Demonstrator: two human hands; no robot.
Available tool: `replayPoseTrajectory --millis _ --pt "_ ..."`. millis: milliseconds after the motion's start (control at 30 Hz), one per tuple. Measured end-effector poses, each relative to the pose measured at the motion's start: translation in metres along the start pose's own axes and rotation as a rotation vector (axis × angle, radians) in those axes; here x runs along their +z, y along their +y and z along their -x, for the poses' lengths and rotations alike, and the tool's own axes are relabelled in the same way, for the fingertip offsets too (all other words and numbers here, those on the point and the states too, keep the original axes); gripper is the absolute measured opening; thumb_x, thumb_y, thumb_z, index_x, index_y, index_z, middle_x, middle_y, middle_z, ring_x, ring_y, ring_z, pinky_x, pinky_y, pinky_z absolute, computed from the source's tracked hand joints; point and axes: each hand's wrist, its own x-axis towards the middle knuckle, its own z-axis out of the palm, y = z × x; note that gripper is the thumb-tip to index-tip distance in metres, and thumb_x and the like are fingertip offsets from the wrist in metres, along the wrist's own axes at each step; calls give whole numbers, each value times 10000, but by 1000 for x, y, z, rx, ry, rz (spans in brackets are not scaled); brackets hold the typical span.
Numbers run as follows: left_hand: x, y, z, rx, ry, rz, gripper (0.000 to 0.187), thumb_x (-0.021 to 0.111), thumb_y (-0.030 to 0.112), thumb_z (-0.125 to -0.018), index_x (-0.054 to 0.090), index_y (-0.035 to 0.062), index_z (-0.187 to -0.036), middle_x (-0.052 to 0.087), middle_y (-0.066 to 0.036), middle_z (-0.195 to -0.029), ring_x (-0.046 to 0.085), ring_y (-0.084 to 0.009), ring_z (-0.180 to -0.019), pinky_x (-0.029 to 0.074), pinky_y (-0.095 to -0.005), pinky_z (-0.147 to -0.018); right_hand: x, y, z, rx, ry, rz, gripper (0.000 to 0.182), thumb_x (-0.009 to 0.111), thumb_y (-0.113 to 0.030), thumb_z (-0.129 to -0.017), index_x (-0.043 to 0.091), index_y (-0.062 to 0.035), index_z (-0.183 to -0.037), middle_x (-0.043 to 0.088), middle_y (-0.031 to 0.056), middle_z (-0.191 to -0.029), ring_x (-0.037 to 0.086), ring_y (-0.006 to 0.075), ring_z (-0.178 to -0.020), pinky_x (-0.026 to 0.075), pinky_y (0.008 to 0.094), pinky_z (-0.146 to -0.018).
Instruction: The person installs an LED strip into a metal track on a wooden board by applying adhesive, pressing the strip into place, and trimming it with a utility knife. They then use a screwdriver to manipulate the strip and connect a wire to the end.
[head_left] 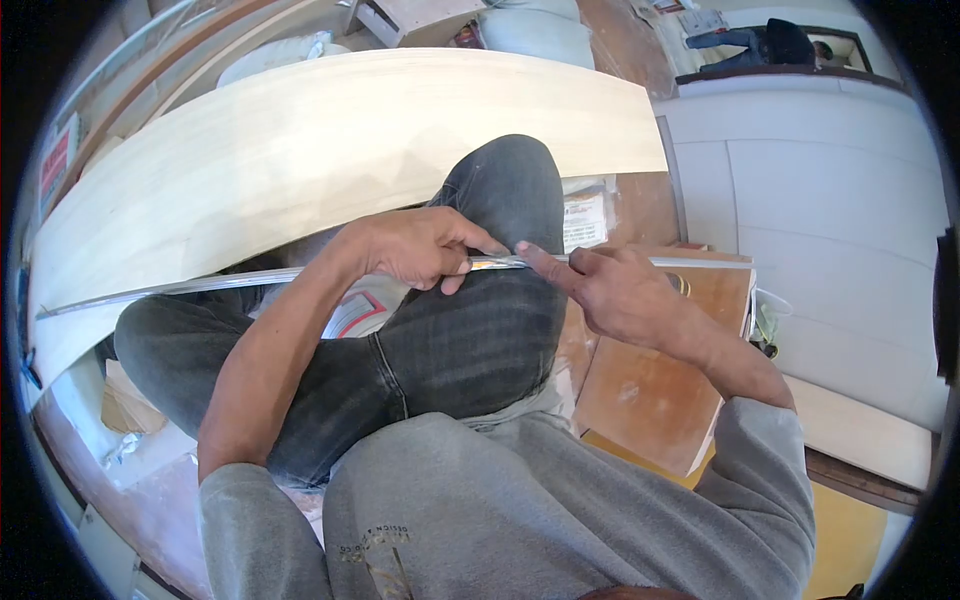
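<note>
I look down from the head camera at a person seated with one knee raised, in dark grey jeans (480, 330) and a grey sweatshirt (520, 500). At far left a red-and-white sign (55, 160) leans near the edge of view. A long pale wooden board (300, 160) sweeps from the lower left up across the top of the scene. Under the legs the floor is cluttered with printed paper (355, 312) and plastic wrap, and there is a cardboard scrap (125, 405) at lower left. To the right of the knee lies a brown wooden panel (650, 390), and beyond it a broad white panelled surface (830, 220). At top right another person (770, 42) is far off.

A thin metal strip (180, 290) — long, narrow and shiny — lies nearly level across my view. Its long axis runs left to right, its left end dipping toward the lower left near the board's edge, its right end pointing toward the white surface, past the brown panel's top edge. It crosses just above the raised knee.

The left hand (420, 250) grips the strip from above, fingers curled together and pinched on it. Just to its right, the right hand (625, 295) rests on the strip, index finger stretched out along it, pointing left — the other fingers folded in. The two hands are almost touching.
</note>
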Motion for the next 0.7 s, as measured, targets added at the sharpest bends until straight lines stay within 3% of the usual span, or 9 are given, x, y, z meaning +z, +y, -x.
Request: replayPoseTrajectory --millis 67,300,367,500,567,700 --pt "0 3 1 -59 32 15 488 506 39 -1021 536 117 -1501 637 -24 -754 507 -87 -576 419 -269 -535 1 0 -4 4 -57 -15 798 588 -13 -901 293 -165 -1627 652 157 -857 686 337 -794 566 442 -752" --pt "0 -3 -1 -67 12 127 465 512 53 -1034 538 103 -1496 660 -33 -769 489 -75 -541 394 -254 -499 12 5 -9 -44 -66 32 795 584 -31 -916 269 -153 -1635 670 167 -887 695 316 -805 572 431 -775" --pt "-1 -3 -1 -22 7 102 471 448 32 -1036 512 48 -1502 683 -77 -782 499 -95 -526 404 -271 -469 13 6 -10 -70 -29 20 656 539 -76 -964 358 -125 -1593 678 217 -892 731 353 -790 609 473 -680" --pt "-2 -6 -4 -24 8 151 446 446 48 -1051 521 39 -1491 692 -95 -774 479 -82 -473 378 -256 -422 9 5 -11 -67 -46 9 640 537 -96 -973 363 -121 -1588 679 210 -898 732 359 -796 613 472 -689" --pt "-3 -5 -4 -63 -5 236 421 470 76 -1063 569 104 -1471 705 -83 -765 475 -72 -482 383 -246 -449 8 4 -11 -55 -59 44 629 536 -108 -974 373 -115 -1582 684 199 -904 735 351 -801 613 468 -683" --pt "-2 -7 -6 -53 1 230 409 461 85 -1069 580 106 -1460 706 -93 -760 473 -69 -460 371 -245 -425 12 3 -12 -106 2 110 617 545 -109 -963 402 -93 -1563 683 190 -887 736 333 -768 608 463 -637"
